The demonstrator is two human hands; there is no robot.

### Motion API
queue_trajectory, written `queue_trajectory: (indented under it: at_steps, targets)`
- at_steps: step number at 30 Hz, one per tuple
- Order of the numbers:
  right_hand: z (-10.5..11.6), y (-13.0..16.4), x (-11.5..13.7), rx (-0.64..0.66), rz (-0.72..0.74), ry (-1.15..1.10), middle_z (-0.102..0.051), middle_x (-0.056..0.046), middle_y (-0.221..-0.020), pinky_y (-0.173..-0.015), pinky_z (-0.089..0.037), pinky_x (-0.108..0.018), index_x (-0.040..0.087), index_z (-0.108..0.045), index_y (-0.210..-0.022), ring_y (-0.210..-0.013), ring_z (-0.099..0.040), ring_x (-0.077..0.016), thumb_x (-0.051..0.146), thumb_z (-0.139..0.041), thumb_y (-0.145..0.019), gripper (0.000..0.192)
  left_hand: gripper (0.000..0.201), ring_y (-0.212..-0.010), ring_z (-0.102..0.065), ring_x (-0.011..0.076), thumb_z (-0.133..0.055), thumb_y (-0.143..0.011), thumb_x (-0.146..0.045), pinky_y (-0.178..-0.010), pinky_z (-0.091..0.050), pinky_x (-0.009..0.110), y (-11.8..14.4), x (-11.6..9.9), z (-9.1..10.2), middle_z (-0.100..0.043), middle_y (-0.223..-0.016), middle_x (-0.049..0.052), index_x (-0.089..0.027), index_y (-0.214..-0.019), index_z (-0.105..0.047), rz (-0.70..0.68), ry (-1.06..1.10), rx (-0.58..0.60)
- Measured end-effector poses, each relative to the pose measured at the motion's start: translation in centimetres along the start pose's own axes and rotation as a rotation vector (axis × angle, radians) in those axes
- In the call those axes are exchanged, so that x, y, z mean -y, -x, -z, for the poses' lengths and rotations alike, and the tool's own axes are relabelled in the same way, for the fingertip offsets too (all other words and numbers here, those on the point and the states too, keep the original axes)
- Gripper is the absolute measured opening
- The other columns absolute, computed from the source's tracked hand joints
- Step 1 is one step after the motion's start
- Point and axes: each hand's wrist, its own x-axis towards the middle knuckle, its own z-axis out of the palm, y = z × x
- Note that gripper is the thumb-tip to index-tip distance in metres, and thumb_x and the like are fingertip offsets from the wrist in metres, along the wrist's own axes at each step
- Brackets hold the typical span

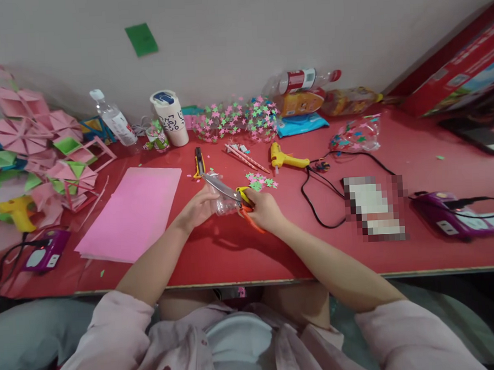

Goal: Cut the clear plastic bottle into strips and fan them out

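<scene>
— Two hands meeting over the middle of the red table (pixel 234 257)?
— Yes. Left hand (pixel 198 207) curled round a small clear plastic piece (pixel 225 206), fingers wrapped on its left end. Right hand (pixel 262 210) closed through the yellow and orange handles of the scissors (pixel 231 194), blades angled up and left across the top of the clear piece.
— Touching the plastic?
— Blades right against it; hard to tell whether cutting in or only lying over.
— And just beyond the hands?
— Scattered pink and green paper stars (pixel 261 181) close behind the right hand, a yellow utility knife (pixel 199 162) behind the left, pink sticks (pixel 245 157) between them.
— Further out?
— Yellow glue gun (pixel 287 159) with a black cord to the right, pink sheet (pixel 135 213) flat on the left, well apart from the hands. Along the wall, a white cup (pixel 171 117), a water bottle (pixel 113 119), a heap of stars (pixel 235 118). Folded pink and green paper shapes (pixel 42 146) piled at far left, purple device (pixel 451 218) at far right.
</scene>
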Motion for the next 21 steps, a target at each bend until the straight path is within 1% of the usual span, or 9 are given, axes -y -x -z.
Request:
queue_trajectory:
  at_steps: [5,10,12,16,19,21]
  targets:
    - [-0.09,0.19,0.06,0.03,0.006,-0.019,-0.035,0.006,-0.057,-0.055,-0.024,-0.023,0.023,-0.032,-0.063,-0.054,-0.029,-0.0093,0.028,-0.049,-0.066,0.018,0.049,-0.099,-0.068,0.0244,-0.052,-0.063,-0.019,-0.087,-0.053,0.041,-0.13,0.43,0.14,-0.071,-0.098,0.004,-0.023,-0.112,-0.058,0.0,0.032,-0.036]
    - [-0.67,0.1,-0.66,0.043,0.036,0.003,-0.034,0.006,-0.055,-0.053,-0.023,-0.023,0.023,-0.031,-0.063,-0.053,-0.028,-0.0089,0.027,-0.049,-0.066,0.019,0.042,-0.098,-0.067,0.0266,-0.053,-0.058,-0.014,-0.088,-0.052,0.041,-0.12,0.65,-0.02,-0.072,-0.094,0.007,-0.016,-0.099,-0.062,0.052,0.075,-0.148]
    - [-0.8,0.08,-0.82,0.038,0.041,0.01,-0.034,0.006,-0.054,-0.053,-0.023,-0.023,0.023,-0.03,-0.062,-0.053,-0.028,-0.0088,0.026,-0.049,-0.065,0.019,0.039,-0.099,-0.067,0.0265,-0.054,-0.058,-0.012,-0.089,-0.051,0.041,-0.07,0.61,-0.08,-0.072,-0.092,0.007,-0.015,-0.096,-0.062,0.067,0.093,-0.157]
    - [-0.72,0.2,-0.61,0.037,0.072,0.022,-0.034,0.006,-0.054,-0.053,-0.023,-0.023,0.023,-0.03,-0.062,-0.053,-0.028,-0.0091,0.025,-0.049,-0.066,0.02,0.049,-0.104,-0.066,0.0269,-0.053,-0.057,-0.012,-0.094,-0.049,0.041,0.05,0.46,-0.15,-0.072,-0.097,0.006,-0.016,-0.105,-0.062,0.043,0.164,-0.121]
    - [-0.61,0.23,-0.43,0.039,0.065,0.02,-0.035,0.006,-0.054,-0.053,-0.023,-0.023,0.023,-0.031,-0.062,-0.053,-0.028,-0.009,0.025,-0.049,-0.068,0.019,0.049,-0.107,-0.065,0.0281,-0.052,-0.062,-0.018,-0.094,-0.049,0.042,0.12,0.31,-0.18,-0.072,-0.102,0.008,-0.015,-0.11,-0.061,0.048,0.22,-0.131]
    - [-0.64,0.15,-0.5,0.037,0.048,0.017,-0.035,0.006,-0.054,-0.053,-0.023,-0.023,0.023,-0.031,-0.062,-0.052,-0.028,-0.0088,0.025,-0.049,-0.069,0.019,0.048,-0.105,-0.066,0.0272,-0.053,-0.065,-0.017,-0.092,-0.049,0.041,0.14,0.18,-0.24,-0.072,-0.102,0.008,-0.015,-0.113,-0.06,0.078,0.208,-0.116]
